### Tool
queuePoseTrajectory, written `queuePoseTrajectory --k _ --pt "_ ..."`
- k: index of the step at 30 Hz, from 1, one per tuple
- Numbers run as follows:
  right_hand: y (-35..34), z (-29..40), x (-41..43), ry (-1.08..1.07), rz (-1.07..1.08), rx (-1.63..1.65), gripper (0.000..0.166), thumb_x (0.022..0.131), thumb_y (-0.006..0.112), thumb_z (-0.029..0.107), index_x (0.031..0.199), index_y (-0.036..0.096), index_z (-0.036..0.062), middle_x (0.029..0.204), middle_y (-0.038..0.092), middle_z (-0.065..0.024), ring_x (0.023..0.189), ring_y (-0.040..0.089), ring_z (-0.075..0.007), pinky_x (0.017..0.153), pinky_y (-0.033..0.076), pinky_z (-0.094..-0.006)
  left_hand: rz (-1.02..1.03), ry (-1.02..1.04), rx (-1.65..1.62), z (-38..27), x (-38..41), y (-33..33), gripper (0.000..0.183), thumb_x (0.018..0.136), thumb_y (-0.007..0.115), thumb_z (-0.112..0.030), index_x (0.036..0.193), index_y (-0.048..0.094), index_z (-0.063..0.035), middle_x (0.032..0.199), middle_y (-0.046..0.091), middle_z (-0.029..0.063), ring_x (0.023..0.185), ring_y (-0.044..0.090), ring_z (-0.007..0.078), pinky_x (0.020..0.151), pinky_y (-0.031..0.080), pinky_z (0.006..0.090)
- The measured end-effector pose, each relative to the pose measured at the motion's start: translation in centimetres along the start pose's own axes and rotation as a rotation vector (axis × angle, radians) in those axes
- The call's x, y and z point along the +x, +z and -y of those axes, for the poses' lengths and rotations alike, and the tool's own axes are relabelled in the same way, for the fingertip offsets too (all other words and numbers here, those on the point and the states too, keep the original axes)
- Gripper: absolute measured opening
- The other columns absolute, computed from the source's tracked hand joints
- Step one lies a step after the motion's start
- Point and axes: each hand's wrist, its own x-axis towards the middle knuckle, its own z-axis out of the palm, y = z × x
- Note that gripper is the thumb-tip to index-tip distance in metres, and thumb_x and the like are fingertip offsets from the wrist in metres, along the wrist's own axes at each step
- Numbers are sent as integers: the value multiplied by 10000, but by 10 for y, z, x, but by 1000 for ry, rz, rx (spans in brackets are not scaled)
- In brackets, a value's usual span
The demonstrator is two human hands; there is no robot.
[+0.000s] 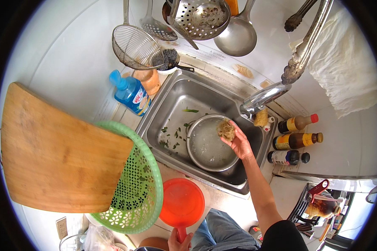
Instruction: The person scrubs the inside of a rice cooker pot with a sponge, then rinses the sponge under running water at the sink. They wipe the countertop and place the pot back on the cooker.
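Observation:
My right hand (240, 144) holds a brownish fibrous scrubber (226, 129) above the rim of a round metal basin (204, 147). Cloudy water stands in the basin, which sits in the stainless steel sink (188, 84). With my left hand (179, 241), at the bottom edge of the picture, I grip the handle of a red plastic ladle (182, 202) in front of the sink. Green leaf scraps (176, 135) lie on the sink floor, left of the basin. A chrome faucet (264, 98) reaches over the sink's right side.
A wooden cutting board (62, 153) leans over a green plastic colander (155, 194) on the left. A blue soap bottle (132, 95) stands at the sink's left edge, sauce bottles (290, 141) at its right. Metal strainers (135, 47), a ladle (237, 36) and tongs (301, 56) hang above.

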Motion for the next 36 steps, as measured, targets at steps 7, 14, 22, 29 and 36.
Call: queuePoseTrajectory --k 7,14,22,29,36 --pt "-72 -46 23 -126 6 -1262 704 844 693 -87 1483 480 120 1215 688 -90 1134 658 -237 969 543 -390 0 80 -66 5 -3 4 487 866 806 -177 1264 568 -27 634 566 5 455 492 88 387 347 241" --pt "-20 -7 -1 150 111 -21 613 903 620 -76 1459 434 99 1283 641 -120 1158 647 -289 997 537 -431 -51 138 0 24 -6 4 479 867 802 -169 1261 568 -26 626 556 3 459 489 88 401 362 247" --pt "-22 0 -8 156 234 173 396 1012 552 92 1406 519 66 1420 565 -172 1279 579 -369 1065 483 -587 -37 135 -20 24 -9 6 489 870 795 -169 1276 562 -29 637 550 5 474 482 87 411 357 252" --pt "-9 3 -7 170 197 85 391 1047 522 159 1385 505 -38 1366 602 -181 1242 609 -328 1054 497 -570 -50 175 57 40 -7 3 484 875 787 -155 1286 561 -36 633 551 4 464 478 85 396 341 253" --pt "-2 5 -5 160 130 22 351 1057 532 209 1300 584 -39 1267 663 -144 1142 659 -266 1020 530 -488 -13 89 -64 23 -12 6 494 885 777 -151 1311 551 -41 632 557 1 464 492 81 393 348 239"
